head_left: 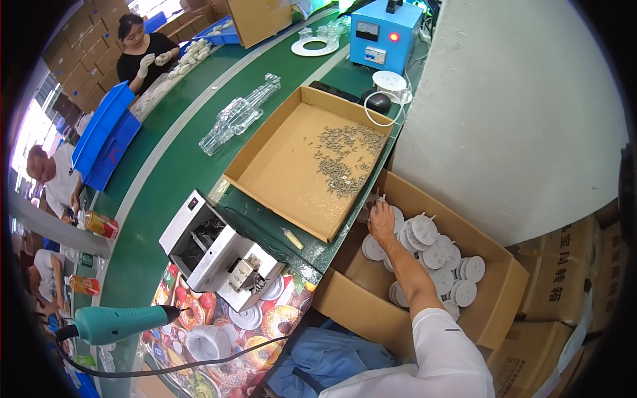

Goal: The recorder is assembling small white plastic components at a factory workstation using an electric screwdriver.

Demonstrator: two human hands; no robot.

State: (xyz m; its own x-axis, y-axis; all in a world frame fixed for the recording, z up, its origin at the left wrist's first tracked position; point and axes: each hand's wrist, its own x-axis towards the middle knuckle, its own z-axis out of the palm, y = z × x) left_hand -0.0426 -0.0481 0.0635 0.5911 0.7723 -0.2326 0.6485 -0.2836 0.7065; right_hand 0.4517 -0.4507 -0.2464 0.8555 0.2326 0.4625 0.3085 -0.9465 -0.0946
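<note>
My right hand (381, 223) reaches into the far left corner of an open cardboard box (458, 202). Its fingers are curled around what looks like a white round plastic disc with small pins (381, 198), mostly hidden by the hand. Beside and below the hand lie many more white discs (438, 255), some stacked, some tipped on edge. My left hand is out of view. Left of the box, on the green bench, a shallow cardboard tray (279, 176) holds scattered small screws (342, 174).
A white screw-feeder machine (219, 249) stands near a hanging teal electric screwdriver (123, 324). Clear plastic parts (239, 116) and a blue power supply box (385, 36) sit farther back. A white cup-like part (208, 343) rests on the patterned mat. Other people work across the bench.
</note>
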